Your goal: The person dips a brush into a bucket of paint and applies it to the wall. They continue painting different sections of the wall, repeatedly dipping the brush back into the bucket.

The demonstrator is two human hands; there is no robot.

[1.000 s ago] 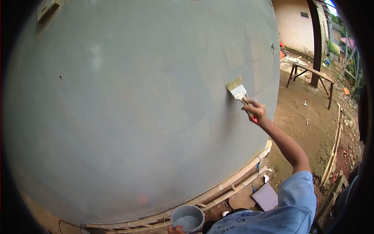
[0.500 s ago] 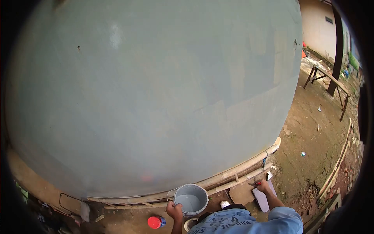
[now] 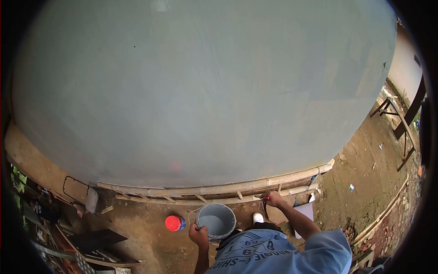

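Note:
My left hand (image 3: pixel 199 236) is closed on the near left rim of a grey bucket (image 3: pixel 214 208). Pale grey liquid, which looks like paint, lies inside it. In my right hand (image 3: pixel 275 199), out to the right above the bamboo ladder, is a small red-handled tool (image 3: pixel 267 197); its working end is too small to make out. Ahead stands a large grey-green wall (image 3: pixel 205 100), with patchy tones toward its right side. A small container with a red lid (image 3: pixel 173 223) sits on the ground left of the bucket.
A bamboo ladder (image 3: pixel 214 188) lies along the wall's foot. Brown board (image 3: pixel 277 213) and a pale slab (image 3: pixel 305 212) are on the ground near my white shoe (image 3: pixel 258 218). A wooden bench (image 3: pixel 398 114) stands far right; scrap and boards (image 3: pixel 98 239) lie at left.
The view has turned, so the wall's edge and bench sit further right. My right hand has moved up and left with its tool. My left hand still grips the bucket.

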